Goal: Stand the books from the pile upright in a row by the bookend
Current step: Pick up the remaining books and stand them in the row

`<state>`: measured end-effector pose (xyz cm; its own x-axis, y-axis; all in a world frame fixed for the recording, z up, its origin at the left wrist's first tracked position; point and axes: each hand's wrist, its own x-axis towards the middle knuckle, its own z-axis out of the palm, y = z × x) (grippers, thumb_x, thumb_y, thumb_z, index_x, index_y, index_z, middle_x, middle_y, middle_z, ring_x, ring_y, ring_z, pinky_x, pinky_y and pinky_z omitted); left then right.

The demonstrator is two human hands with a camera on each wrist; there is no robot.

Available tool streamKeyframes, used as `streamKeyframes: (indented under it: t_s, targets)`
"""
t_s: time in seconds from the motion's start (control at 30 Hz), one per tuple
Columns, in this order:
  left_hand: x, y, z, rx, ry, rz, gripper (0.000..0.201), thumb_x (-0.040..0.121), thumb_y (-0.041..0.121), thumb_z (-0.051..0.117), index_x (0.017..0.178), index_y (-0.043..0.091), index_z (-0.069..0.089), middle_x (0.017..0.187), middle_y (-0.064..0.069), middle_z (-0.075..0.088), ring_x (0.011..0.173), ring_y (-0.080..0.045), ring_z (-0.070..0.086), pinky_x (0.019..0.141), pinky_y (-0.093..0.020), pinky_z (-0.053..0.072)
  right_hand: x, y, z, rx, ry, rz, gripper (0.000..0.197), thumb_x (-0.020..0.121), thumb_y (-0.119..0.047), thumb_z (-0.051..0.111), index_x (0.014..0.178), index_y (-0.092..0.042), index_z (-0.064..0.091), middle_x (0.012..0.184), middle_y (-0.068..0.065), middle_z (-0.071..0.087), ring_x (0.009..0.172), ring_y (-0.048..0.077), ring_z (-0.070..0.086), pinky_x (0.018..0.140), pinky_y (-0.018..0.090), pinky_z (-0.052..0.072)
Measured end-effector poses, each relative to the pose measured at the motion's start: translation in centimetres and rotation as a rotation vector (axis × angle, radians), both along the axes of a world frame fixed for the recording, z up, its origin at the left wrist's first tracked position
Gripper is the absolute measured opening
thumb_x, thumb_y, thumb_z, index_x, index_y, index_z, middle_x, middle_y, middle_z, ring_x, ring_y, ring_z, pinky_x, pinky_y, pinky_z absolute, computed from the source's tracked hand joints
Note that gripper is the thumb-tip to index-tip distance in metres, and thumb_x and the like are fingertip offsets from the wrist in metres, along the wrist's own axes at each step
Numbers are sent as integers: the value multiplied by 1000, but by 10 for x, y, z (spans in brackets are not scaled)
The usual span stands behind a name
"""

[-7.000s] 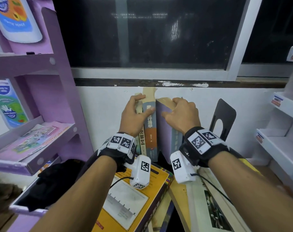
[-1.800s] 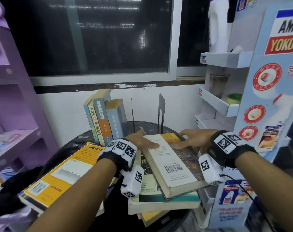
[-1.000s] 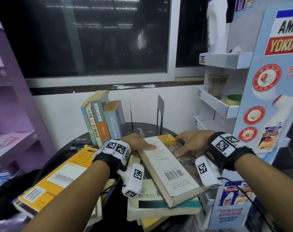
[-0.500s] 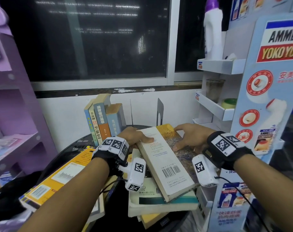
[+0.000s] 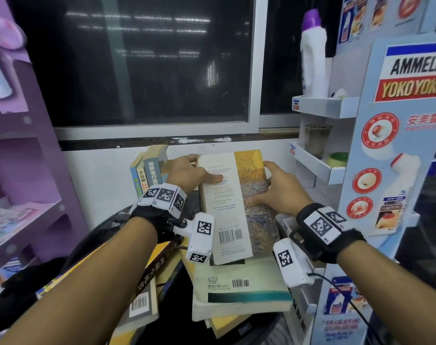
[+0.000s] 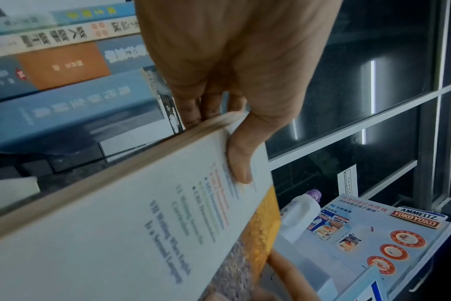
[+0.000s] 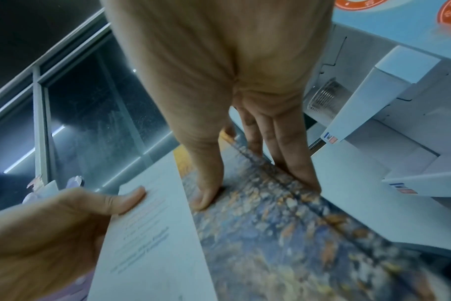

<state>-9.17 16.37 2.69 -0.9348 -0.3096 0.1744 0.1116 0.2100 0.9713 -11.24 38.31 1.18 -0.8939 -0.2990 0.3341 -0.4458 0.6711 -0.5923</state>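
Observation:
Both hands hold a white-and-yellow paperback (image 5: 232, 195) lifted off the pile (image 5: 237, 290), back cover toward me and top edge raised toward the wall. My left hand (image 5: 202, 170) grips its page edge, thumb on the cover (image 6: 241, 175), fingers behind. My right hand (image 5: 269, 185) grips the spine side, thumb (image 7: 206, 195) on the cover and fingers along the spine. Several upright books (image 5: 147, 170) lean by the wall just left of it; their spines fill the left wrist view (image 6: 65, 67). The bookend is hidden behind the held book.
A yellow book (image 5: 147, 270) lies under my left forearm on the round dark table (image 5: 107, 227). A purple shelf (image 5: 25, 220) stands at left. A white display rack (image 5: 319, 168) with a bottle (image 5: 314, 58) and a blue advertising board (image 5: 411, 145) crowd the right.
The paperback has come up off the pile and tipped from lying flat toward upright, moving toward the wall. Both hands kept their hold on its two sides.

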Motion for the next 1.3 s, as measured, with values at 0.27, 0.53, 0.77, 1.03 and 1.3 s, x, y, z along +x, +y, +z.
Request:
streamKeyframes:
  t_s: [0.27, 0.53, 0.77, 1.03, 1.3]
  targets:
    - [16, -9, 4, -52, 176, -88, 63, 58, -15, 81, 109, 19, 64, 103, -1, 71, 104, -24, 65, 84, -40, 58, -2, -19, -23, -171, 177, -73, 96, 52, -36, 93, 132, -30, 40, 111, 0, 60, 103, 20, 55, 88, 40, 50]
    - [19, -12, -6, -3, 230, -149, 66, 64, -15, 77, 115, 23, 59, 111, -5, 68, 106, -26, 64, 85, -40, 58, -4, -21, -24, -126, 204, -64, 91, 59, -40, 89, 133, -28, 38, 115, 0, 55, 106, 16, 51, 90, 35, 45]
    - [18, -12, -13, 54, 239, -199, 68, 71, -11, 75, 123, 27, 51, 112, -6, 70, 103, -22, 67, 79, -37, 59, -6, -20, 1, -373, 84, 103, 77, 74, -34, 80, 138, -27, 38, 114, -8, 57, 100, 11, 59, 87, 28, 49]
    - [12, -22, -25, 51, 261, -86, 60, 76, 5, 77, 129, 15, 49, 120, -6, 65, 111, -22, 62, 89, -38, 55, -11, -21, 20, -243, 117, 170, 61, 69, -37, 83, 121, -27, 52, 102, -14, 59, 93, 12, 62, 79, 32, 56]
    - [7, -30, -20, -14, 203, -82, 46, 86, 4, 66, 128, 14, 50, 118, -4, 65, 115, -25, 59, 92, -44, 52, -1, -31, 36, -69, 110, 234, 58, 73, -40, 80, 123, -30, 52, 107, -2, 63, 90, 15, 66, 62, 26, 59]
